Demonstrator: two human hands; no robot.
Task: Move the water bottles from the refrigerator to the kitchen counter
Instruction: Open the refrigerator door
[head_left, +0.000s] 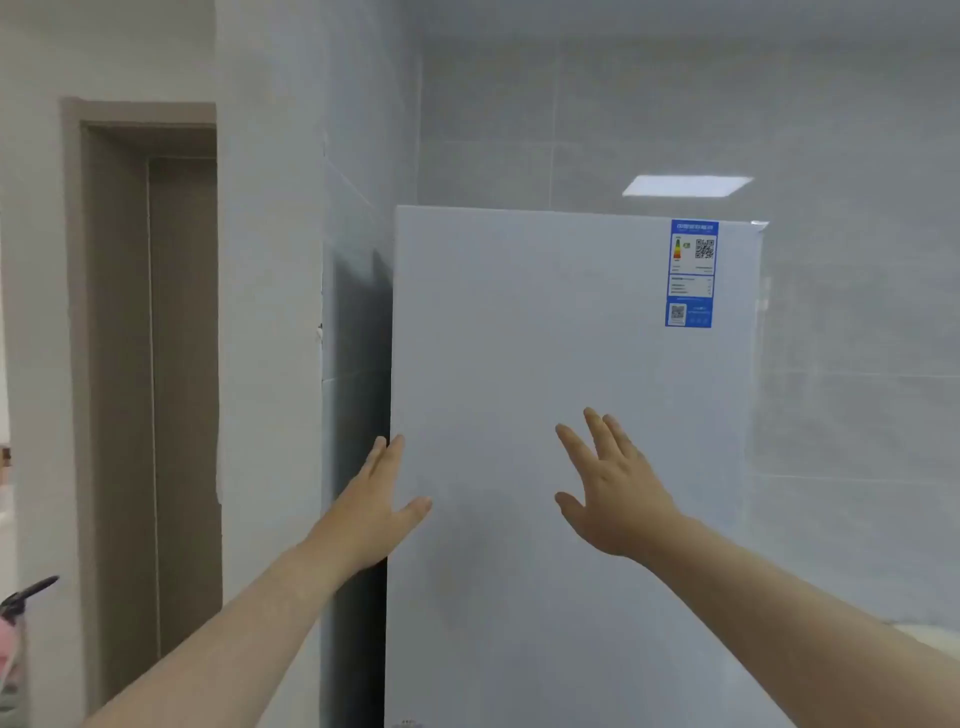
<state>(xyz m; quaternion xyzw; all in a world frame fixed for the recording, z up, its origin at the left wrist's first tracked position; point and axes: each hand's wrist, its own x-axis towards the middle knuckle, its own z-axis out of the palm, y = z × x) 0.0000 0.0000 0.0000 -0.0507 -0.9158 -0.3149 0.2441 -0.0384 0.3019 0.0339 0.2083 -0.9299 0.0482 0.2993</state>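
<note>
Closed white refrigerator (545, 415), left hand (382, 501) flat at its left edge, right hand (613, 488) spread before door

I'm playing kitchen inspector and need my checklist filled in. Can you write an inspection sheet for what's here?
Surface: kitchen counter not clearly seen; only a pale sliver at the lower right.
Job's things: white refrigerator, door closed; water bottles, nothing seen.
Clutter: black object at the far left edge, too cut off to name.
Hands: left hand open at the door's left edge; right hand open, fingers spread before the door front; contact unclear.
Cables: nothing seen.
Surroundings: blue energy label on the door's upper right; brown doorway to the left; grey tiled wall behind.
</note>
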